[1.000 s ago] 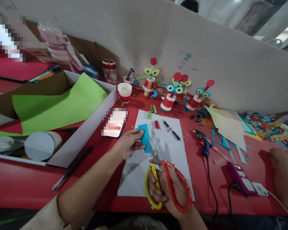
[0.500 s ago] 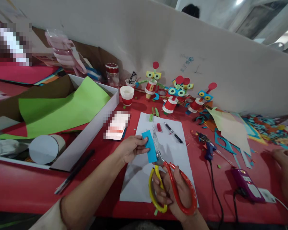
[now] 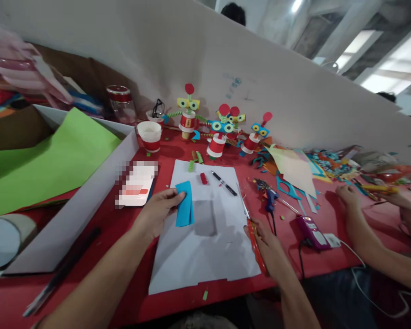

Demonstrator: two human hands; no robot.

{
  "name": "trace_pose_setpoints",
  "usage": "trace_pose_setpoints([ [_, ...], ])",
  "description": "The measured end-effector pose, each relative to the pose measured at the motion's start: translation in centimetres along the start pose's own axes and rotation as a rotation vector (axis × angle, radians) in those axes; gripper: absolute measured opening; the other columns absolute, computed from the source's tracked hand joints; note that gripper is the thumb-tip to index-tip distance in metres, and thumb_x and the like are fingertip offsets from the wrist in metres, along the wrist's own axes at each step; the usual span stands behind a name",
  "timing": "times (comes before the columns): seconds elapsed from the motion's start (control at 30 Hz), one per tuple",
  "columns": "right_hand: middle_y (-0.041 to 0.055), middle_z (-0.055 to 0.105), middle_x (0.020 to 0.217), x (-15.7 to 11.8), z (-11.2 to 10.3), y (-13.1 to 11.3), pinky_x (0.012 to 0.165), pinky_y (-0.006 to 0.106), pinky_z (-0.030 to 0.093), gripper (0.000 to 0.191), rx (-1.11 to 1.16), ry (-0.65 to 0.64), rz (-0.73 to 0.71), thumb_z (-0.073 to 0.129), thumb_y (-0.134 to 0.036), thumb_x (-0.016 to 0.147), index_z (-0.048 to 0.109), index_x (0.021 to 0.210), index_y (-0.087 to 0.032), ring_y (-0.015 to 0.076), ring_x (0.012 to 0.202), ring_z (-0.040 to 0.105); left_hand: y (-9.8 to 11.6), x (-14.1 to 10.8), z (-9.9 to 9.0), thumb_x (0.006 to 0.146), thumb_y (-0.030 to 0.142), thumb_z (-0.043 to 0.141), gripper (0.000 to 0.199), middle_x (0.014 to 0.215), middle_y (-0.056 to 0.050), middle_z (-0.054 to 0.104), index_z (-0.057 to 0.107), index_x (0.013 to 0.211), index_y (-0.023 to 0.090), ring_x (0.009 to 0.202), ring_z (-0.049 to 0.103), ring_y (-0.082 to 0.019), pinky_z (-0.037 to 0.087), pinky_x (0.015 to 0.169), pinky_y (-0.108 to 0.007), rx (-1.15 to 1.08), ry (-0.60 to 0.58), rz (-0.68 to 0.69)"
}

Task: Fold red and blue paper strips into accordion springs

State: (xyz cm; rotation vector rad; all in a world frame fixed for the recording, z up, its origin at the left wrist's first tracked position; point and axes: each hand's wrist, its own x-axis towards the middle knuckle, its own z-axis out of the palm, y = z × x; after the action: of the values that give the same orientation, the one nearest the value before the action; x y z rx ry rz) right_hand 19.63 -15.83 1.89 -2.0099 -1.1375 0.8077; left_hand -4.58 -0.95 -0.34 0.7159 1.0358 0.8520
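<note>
My left hand [image 3: 160, 208] pinches a folded strip of blue paper [image 3: 185, 205] above the left side of a white sheet [image 3: 205, 256]. The strip's two layers stand slightly apart at the lower end. My right hand [image 3: 265, 242] is closed around the scissors [image 3: 255, 244], which have red and yellow handles and blades turned away from me. The scissors are at the sheet's right edge, apart from the blue paper. On the sheet lie a pen [image 3: 223, 183], a red pleated paper piece [image 3: 204, 178] and a green pleated piece [image 3: 191, 166].
Paper-cup robot figures [image 3: 216, 145] and stacked cups [image 3: 150, 135] stand at the back. A box [image 3: 89, 196] with green paper and a phone [image 3: 140, 183] are left. A glue gun [image 3: 271, 200], a purple power box [image 3: 313, 233] and a co-worker's arm [image 3: 366, 242] are right.
The scissors have moved right, away from the blue paper, and turned so their handles overlap. The blue strip now shows two layers. The view has swung right, bringing more of the co-worker into sight.
</note>
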Motion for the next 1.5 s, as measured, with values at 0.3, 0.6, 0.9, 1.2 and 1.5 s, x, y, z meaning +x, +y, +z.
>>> trace_pose_setpoints([
  [0.3, 0.0177, 0.065, 0.108, 3.9, -1.1, 1.5, 0.077, 0.035, 0.044, 0.042, -0.789, 0.173, 0.055, 0.043, -0.032, 0.088, 0.051, 0.125, -0.013, 0.0287, 0.096, 0.064, -0.1, 0.1, 0.1, 0.047, 0.037, 0.085, 0.037, 0.068, 0.003, 0.061, 0.064, 0.071, 0.018, 0.059, 0.053, -0.009, 0.045, 0.057, -0.021, -0.009, -0.029, 0.031],
  [0.6, 0.0205, 0.062, 0.106, 4.2, -1.8, 0.5, 0.086, 0.046, 0.042, 0.038, -1.025, 0.280, -0.096, 0.050, -0.031, 0.086, 0.063, 0.118, -0.014, 0.0349, 0.100, 0.058, -0.2, 0.3, 0.2, 0.048, 0.039, 0.084, 0.037, 0.064, 0.003, 0.058, 0.061, 0.067, 0.017, 0.058, 0.051, -0.009, 0.043, 0.058, -0.022, -0.026, -0.030, 0.069],
  [0.9, 0.0043, 0.069, 0.091, 6.8, 7.6, -7.2, 0.070, 0.029, 0.049, 0.041, 0.168, -0.389, -0.236, 0.060, -0.044, 0.079, 0.062, 0.112, -0.020, 0.0170, 0.081, 0.063, 0.5, 0.0, 1.3, 0.054, 0.038, 0.077, 0.031, 0.058, 0.004, 0.054, 0.056, 0.065, 0.018, 0.054, 0.045, -0.009, 0.034, 0.053, -0.022, 0.101, 0.113, 0.232],
  [1.2, -0.0028, 0.059, 0.060, 10.6, 10.3, -6.2, 0.053, 0.024, 0.037, 0.024, 0.482, -0.256, -0.144, 0.065, -0.037, 0.065, 0.064, 0.076, -0.016, 0.0108, 0.054, 0.049, 0.2, 1.7, 1.4, 0.061, 0.029, 0.070, 0.019, 0.064, -0.001, 0.065, 0.063, 0.074, 0.017, 0.057, 0.057, -0.014, 0.044, 0.057, -0.026, 0.188, 0.159, 0.252],
  [1.5, -0.0007, 0.061, 0.070, 11.6, 8.2, -5.9, 0.061, 0.026, 0.038, 0.022, 0.288, -0.148, -0.293, 0.061, -0.037, 0.070, 0.067, 0.079, -0.018, 0.0138, 0.065, 0.051, -0.5, 3.6, 0.3, 0.073, 0.030, 0.061, 0.017, 0.065, 0.001, 0.064, 0.061, 0.086, 0.019, 0.058, 0.059, -0.015, 0.046, 0.057, -0.026, 0.415, 0.267, 0.470],
])
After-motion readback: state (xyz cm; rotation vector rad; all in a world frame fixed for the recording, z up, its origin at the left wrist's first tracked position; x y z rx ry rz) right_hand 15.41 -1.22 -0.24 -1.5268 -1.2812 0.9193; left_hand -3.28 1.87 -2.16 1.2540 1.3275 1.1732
